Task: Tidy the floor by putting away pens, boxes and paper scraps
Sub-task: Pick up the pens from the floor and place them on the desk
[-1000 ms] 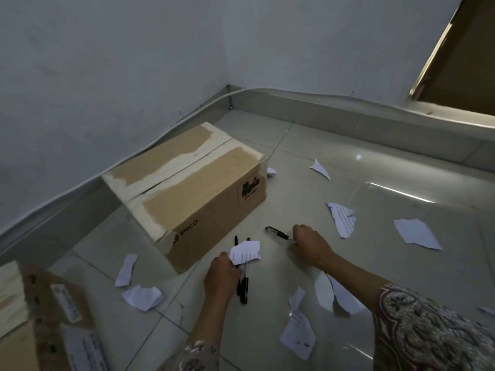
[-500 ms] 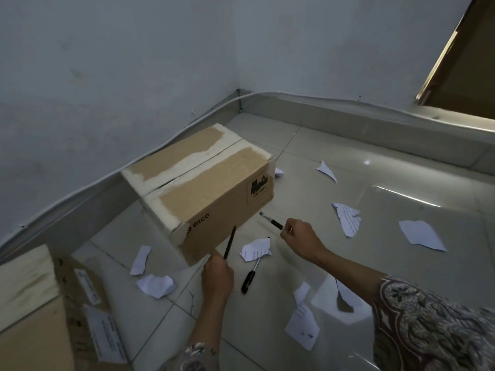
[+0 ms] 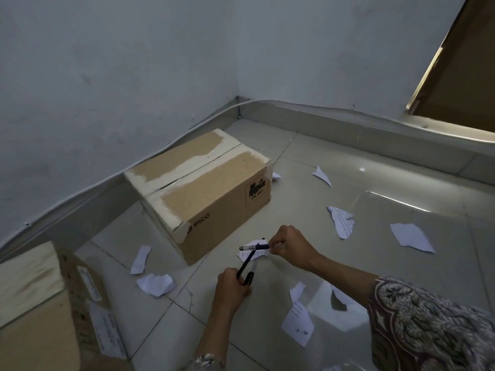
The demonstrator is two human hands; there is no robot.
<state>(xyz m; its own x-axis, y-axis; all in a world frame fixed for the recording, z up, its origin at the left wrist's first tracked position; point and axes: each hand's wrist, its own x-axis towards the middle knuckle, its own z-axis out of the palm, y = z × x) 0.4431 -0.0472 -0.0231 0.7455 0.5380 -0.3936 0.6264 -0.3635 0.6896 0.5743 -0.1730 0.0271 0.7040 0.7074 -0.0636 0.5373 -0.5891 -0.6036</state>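
Pens (image 3: 247, 269): two dark ones gripped in left hand (image 3: 230, 286), fingers curled round their near ends, shafts slanting up and far-right. Third pen (image 3: 254, 247): pinched at its right end by right hand (image 3: 288, 246), held level above floor (image 3: 334, 263), crossing over tips of the other two. Paper scrap (image 3: 253, 254): white, crumpled, directly beneath crossing pens, on floor or lifted cannot be told. Closed cardboard box (image 3: 203, 188): marked PICO, resting on tiles left of and beyond both hands, near wall corner. Second box (image 3: 34, 311): at near-left edge, labels on its side. Further paper scraps scattered: two left of hands (image 3: 155, 283), two near (image 3: 297, 322), several right and far (image 3: 411, 236). Patterned sleeve (image 3: 428, 325) at near right.
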